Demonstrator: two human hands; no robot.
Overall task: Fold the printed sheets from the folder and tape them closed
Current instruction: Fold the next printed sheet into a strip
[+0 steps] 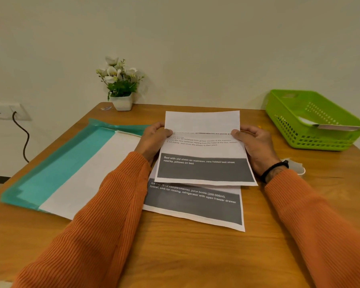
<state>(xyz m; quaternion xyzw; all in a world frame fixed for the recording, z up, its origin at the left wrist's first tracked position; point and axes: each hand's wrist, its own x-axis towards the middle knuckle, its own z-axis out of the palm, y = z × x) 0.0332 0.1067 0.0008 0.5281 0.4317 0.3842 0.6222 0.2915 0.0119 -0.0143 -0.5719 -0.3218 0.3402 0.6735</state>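
A printed sheet (204, 150) with a dark grey band near its bottom is held just above the wooden table (175, 256). Its top part is folded over toward me, blank side up. My left hand (154, 138) pinches the sheet's left edge at the fold. On the right edge, my right hand (256, 144) pinches it the same way. A second printed sheet (193, 206) lies flat on the table beneath. The teal folder (56, 169) lies to the left with white paper (87, 177) sticking out of it.
A green plastic basket (316, 121) holding a folded paper stands at the back right. A small white pot of white flowers (121, 84) sits at the back edge by the wall. A white object (298, 166) shows partly behind my right wrist. A cable hangs from a wall socket (6, 111) at left.
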